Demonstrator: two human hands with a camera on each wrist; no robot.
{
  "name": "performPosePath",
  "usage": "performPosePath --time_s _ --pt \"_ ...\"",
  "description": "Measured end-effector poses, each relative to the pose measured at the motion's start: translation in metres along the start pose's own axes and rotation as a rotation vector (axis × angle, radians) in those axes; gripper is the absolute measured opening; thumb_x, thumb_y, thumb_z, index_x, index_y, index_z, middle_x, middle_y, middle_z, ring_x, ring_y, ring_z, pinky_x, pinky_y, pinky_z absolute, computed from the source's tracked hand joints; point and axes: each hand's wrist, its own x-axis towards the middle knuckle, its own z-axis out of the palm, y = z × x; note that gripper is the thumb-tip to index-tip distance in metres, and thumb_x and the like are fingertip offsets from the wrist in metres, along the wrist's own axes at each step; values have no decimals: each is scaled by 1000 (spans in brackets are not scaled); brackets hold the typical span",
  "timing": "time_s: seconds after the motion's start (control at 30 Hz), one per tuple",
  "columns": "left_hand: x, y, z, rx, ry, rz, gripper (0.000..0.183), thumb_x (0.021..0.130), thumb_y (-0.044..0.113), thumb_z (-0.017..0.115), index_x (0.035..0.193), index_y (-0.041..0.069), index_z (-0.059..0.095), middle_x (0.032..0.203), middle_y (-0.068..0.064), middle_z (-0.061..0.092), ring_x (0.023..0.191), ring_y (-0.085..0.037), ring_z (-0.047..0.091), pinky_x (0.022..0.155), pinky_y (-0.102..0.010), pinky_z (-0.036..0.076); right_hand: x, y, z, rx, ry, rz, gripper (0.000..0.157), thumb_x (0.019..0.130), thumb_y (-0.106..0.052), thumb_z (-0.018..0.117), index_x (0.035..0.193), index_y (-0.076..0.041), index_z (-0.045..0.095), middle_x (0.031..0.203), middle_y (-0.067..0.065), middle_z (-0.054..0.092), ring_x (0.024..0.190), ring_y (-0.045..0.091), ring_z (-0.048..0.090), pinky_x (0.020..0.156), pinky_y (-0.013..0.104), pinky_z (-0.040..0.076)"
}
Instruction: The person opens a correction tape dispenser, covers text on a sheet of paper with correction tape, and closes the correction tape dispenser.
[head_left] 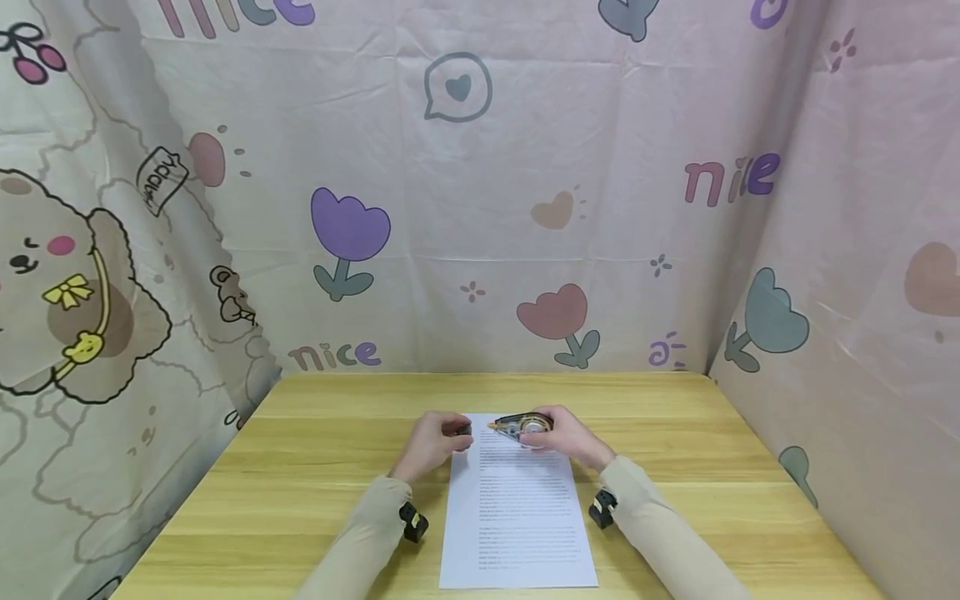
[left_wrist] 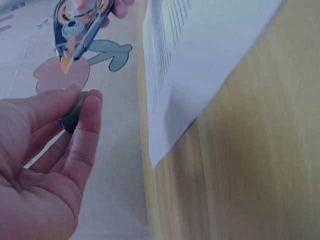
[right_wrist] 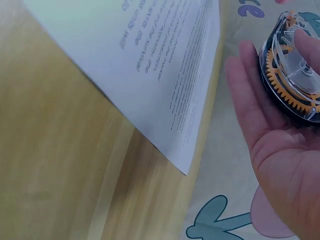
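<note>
My right hand (head_left: pixel 572 435) grips a correction tape (right_wrist: pixel 290 75) with a clear body, black edge and orange gear wheel, the thumb on its clear side. Its orange tip points left, above the top of a printed sheet of paper (head_left: pixel 517 517). Near the sheet's upper left corner, my left hand (head_left: pixel 431 443) pinches a small dark cap (left_wrist: pixel 74 115) between thumb and fingers. The cap and the tape's tip are apart, with a short gap between them. Fingers hide part of the cap.
The sheet lies lengthwise on a wooden table (head_left: pixel 330 500). A patterned cloth (head_left: pixel 450 208) hangs behind the table and along both sides. Each wrist wears a small black camera mount (head_left: pixel 413 522).
</note>
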Motion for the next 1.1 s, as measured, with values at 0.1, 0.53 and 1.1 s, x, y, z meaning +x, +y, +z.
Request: performPosePath --time_s 0.1,0.53,1.1 --pt "1 4 4 16 1 31 30 83 8 76 111 0 71 99 -8 74 89 -18 68 71 -26 58 2 0 1 -54 8 -14 36 84 -15 76 114 1 63 103 17 69 89 20 67 83 42 60" --pt "2 13 15 -8 -19 84 28 84 9 76 111 6 72 101 -7 73 85 -13 67 71 -22 56 1 -4 5 -64 -20 -49 34 85 -16 76 114 0 65 100 10 70 88 17 66 82 47 59" --pt "2 9 17 -60 -56 106 24 85 5 74 109 5 72 102 -10 72 84 -13 66 72 -23 55 4 -2 11 -110 -20 -61 31 86 -19 76 111 -5 66 101 8 69 87 15 64 79 38 60"
